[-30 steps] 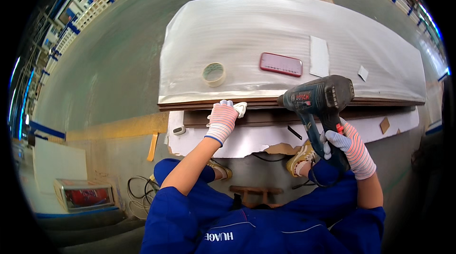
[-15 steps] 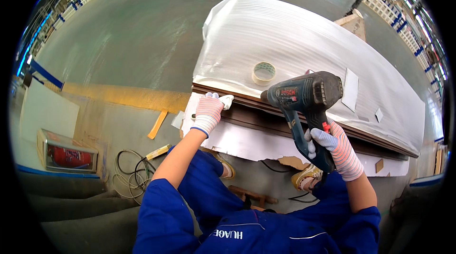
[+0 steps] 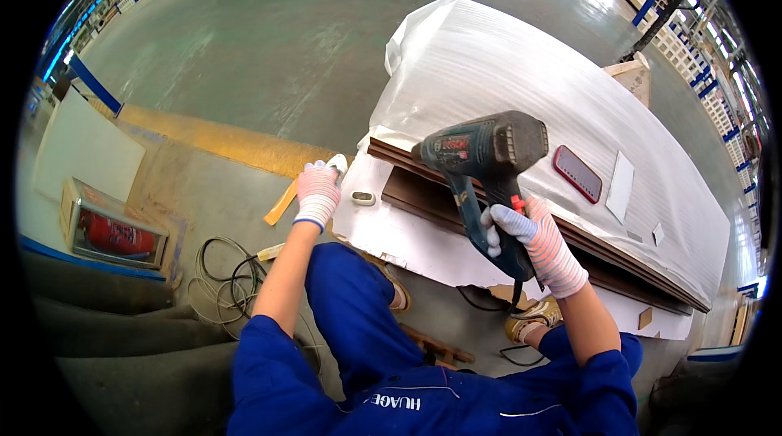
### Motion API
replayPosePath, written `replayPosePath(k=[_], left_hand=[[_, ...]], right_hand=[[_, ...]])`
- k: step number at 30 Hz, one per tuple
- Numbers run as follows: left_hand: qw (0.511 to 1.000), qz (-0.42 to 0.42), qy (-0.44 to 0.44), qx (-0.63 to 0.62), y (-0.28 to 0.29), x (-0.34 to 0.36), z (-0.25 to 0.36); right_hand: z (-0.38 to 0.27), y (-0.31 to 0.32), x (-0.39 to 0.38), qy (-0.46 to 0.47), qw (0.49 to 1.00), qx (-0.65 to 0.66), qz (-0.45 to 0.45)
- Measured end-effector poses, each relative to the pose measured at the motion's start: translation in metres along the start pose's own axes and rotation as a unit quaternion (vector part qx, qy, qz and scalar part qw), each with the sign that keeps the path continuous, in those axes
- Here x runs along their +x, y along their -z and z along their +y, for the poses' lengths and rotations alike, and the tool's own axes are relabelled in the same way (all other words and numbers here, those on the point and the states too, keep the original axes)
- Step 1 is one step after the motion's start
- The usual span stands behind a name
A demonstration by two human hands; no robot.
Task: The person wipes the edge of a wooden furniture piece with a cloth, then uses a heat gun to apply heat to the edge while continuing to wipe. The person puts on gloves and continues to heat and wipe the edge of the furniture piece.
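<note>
My right hand (image 3: 542, 244), in a striped glove, grips the handle of a dark blue-green heat gun (image 3: 485, 147). Its nozzle points left over the edge of the stacked dark brown boards (image 3: 423, 195). My left hand (image 3: 318, 191), gloved too, is closed on a crumpled white cloth (image 3: 337, 164), left of the boards' end. White foam sheeting (image 3: 505, 61) covers the top of the stack. Beside my left hand, a small pale oval object (image 3: 363, 198) lies on the white board (image 3: 391, 232) beneath the stack.
A phone (image 3: 577, 173) in a red case and a white strip (image 3: 620, 187) lie on the foam. Coiled cables (image 3: 224, 281) and a yellow strip (image 3: 281, 204) are on the floor at left. A red fire extinguisher (image 3: 120, 236) stands in a case at far left.
My left hand has moved left with the cloth, away from the boards' end. The heat gun has shifted left, uncovering the phone and hiding the tape roll.
</note>
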State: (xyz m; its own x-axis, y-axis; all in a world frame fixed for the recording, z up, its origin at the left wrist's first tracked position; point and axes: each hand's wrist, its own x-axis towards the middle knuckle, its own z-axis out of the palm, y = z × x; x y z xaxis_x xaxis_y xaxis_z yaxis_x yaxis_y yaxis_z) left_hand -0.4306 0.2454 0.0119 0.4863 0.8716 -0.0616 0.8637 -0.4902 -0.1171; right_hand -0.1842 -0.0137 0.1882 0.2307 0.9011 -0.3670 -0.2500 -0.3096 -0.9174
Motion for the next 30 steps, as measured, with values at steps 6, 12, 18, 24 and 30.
replayPosePath(k=[6, 12, 18, 24, 30], left_hand=[[0.996, 0.038, -0.004, -0.086, 0.008, -0.021, 0.017], [0.993, 0.036, 0.005, -0.111, 0.001, -0.027, 0.009], [0.992, 0.025, -0.002, -0.126, 0.0, -0.026, 0.011], [0.987, 0.016, -0.039, -0.153, -0.009, -0.02, 0.031], [0.98, -0.009, -0.086, -0.177, 0.008, -0.015, 0.087]], right_hand=[[0.006, -0.019, 0.03, -0.01, 0.998, 0.033, -0.049], [0.001, -0.039, 0.046, -0.012, 0.998, 0.036, -0.044], [0.005, -0.039, 0.058, -0.022, 0.998, -0.002, -0.054], [0.008, -0.039, 0.061, -0.032, 0.998, 0.003, -0.05], [0.005, -0.031, 0.053, -0.018, 1.0, 0.015, -0.013]])
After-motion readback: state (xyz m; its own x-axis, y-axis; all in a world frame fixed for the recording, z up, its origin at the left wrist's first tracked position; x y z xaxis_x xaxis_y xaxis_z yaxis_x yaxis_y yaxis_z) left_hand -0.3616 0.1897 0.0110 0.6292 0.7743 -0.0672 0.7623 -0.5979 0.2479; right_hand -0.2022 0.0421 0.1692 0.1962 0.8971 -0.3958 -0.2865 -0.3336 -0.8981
